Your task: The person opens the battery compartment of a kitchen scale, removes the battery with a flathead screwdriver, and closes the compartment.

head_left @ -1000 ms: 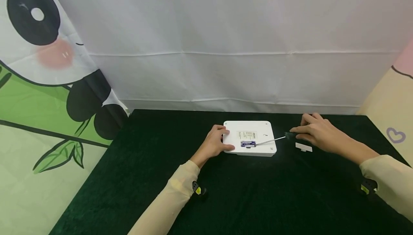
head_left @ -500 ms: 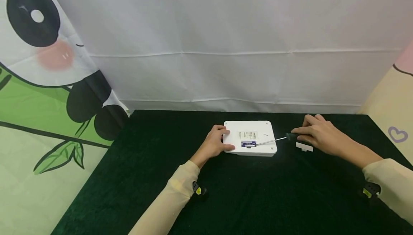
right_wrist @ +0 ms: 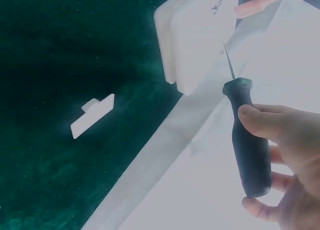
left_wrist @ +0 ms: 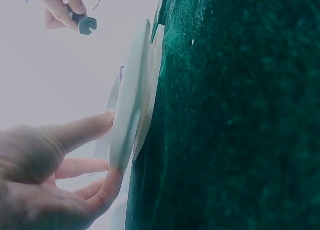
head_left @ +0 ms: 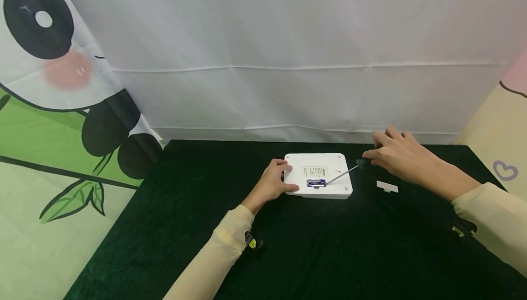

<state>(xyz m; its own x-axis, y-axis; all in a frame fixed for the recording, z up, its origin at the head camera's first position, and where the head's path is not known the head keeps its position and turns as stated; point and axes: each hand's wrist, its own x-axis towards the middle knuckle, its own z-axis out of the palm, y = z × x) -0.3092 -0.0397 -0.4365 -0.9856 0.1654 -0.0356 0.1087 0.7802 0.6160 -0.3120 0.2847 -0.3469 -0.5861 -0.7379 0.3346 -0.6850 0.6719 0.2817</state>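
Observation:
A flat white device [head_left: 329, 163] lies on the dark green cloth with its labelled underside up. Blue batteries [head_left: 316, 183] sit in its small bay near the front edge. My left hand [head_left: 269, 183] grips the device's left end, thumb on top and fingers at the side. In my right hand [head_left: 405, 156] I hold a screwdriver [right_wrist: 248, 145] by its dark handle, thumb and fingers round it. Its thin shaft slants down to the right end of the batteries. The tip's exact contact is too small to tell.
A small white battery cover [head_left: 387, 186] with a tab lies on the green cloth [head_left: 329, 249], right of the device. Behind the table hangs a white curtain [head_left: 263, 62]. Printed cloths stand at both sides.
My right hand has risen and moved slightly left, so the screwdriver stands steeper, with its tip still at the batteries. My left hand and the device have stayed in place.

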